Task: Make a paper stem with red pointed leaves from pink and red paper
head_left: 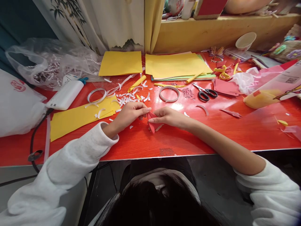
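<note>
Between my two hands, just above the red table (141,146), is a small folded piece of red paper (151,125) with a pointed lower end. My left hand (135,113) pinches its upper left side with thumb and fingers. From the right, my right hand (166,117) grips the same paper, thumb on top. My fingers cover part of the folds. White paper scraps (127,99) lie just beyond my left hand. A roll of narrow tape (169,94) lies past my right hand, and black-handled scissors (205,93) rest to its right.
Yellow paper sheets (122,63) lie at the back, with a yellow stack (174,65) beside them. Yellow strips (77,121) and a white power bank-like box (66,95) are at left. Red paper squares (227,87) and a clear printed bag (270,89) lie at right.
</note>
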The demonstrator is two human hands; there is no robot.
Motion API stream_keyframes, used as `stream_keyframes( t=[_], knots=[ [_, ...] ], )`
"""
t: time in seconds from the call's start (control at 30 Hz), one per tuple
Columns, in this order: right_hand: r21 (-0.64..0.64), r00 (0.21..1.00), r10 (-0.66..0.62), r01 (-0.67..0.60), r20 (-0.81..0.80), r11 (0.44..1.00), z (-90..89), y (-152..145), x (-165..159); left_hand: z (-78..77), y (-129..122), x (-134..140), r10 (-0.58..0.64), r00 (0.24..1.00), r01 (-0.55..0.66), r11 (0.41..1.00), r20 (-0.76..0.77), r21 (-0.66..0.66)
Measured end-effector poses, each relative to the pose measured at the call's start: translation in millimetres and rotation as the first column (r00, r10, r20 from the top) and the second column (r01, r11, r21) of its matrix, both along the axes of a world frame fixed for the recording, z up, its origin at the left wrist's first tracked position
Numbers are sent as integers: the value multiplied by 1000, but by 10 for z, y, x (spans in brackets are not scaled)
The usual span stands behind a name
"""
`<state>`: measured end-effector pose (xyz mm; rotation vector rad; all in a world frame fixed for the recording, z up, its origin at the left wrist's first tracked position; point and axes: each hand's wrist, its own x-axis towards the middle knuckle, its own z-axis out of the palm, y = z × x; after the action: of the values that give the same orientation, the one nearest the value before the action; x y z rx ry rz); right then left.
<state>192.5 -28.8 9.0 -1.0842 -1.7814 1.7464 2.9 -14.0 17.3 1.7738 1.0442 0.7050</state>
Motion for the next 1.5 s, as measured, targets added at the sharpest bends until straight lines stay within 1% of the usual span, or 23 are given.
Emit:
stream_keyframes(
  t=[0.1, 0.2, 0.3, 0.37, 0.47, 0.53, 0.73, 0.8, 0.97, 1.1, 1.17, 1.27, 1.33, 1.4, 1.5],
  knots=[
    [11, 1000, 9, -9, -5, 1000, -35, 12, 8, -16, 11, -6, -1, 999, 3, 999, 39, -43],
    [-39, 1000, 0, -1, -27, 999, -16, -1, -8, -32, 30, -11, 31, 997, -25, 997, 73, -75],
    [-130, 999, -14, 8, -45, 991, 38, -26, -32, -29, 50, -18, 103, 992, -100, 994, 70, -45],
    [-163, 999, -32, 25, -38, 986, 60, -35, -41, -16, 56, -24, 110, 993, -110, 994, 38, 6],
    [-138, 998, -55, 49, -39, 989, 53, -29, -38, -1, 53, -32, 69, 997, -68, 996, -27, 55],
    [-122, 998, -46, 39, -54, 992, 36, -22, -30, -5, 49, -35, 62, 996, -59, 996, -59, 63],
    [-104, 997, 18, -27, -78, 994, 37, -25, -16, -50, 60, -36, 76, 996, -75, 997, -43, 19],
    [-107, 996, 25, -33, -80, 994, 35, -25, -14, -45, 60, -36, 71, 996, -69, 997, -53, 25],
    [-108, 998, -34, 27, -59, 994, 7, -10, -18, 5, 35, -25, 40, 992, -29, 995, -116, 97],
    [-116, 998, 27, -33, -53, 993, 33, -13, -26, 17, 28, -20, -5, 985, 19, 997, -173, 76],
    [-129, 997, 31, -40, -68, 991, 50, -18, -30, 10, 39, -29, 1, 985, 13, 997, -172, 79],
    [-155, 995, -6, -9, -98, 988, 49, -21, -37, -6, 61, -46, 8, 991, 4, 996, -137, 88],
    [-148, 994, -33, 17, -108, 989, 35, -23, -45, -16, 68, -50, 9, 994, 0, 997, -111, 81],
    [-120, 993, -53, 40, -109, 992, 22, -27, -53, -21, 64, -41, 8, 997, -4, 999, -82, 51],
    [-97, 991, -74, 64, -108, 993, 11, -29, -56, -15, 47, -14, -4, 997, 1, 1000, -71, -30]
  ],
)
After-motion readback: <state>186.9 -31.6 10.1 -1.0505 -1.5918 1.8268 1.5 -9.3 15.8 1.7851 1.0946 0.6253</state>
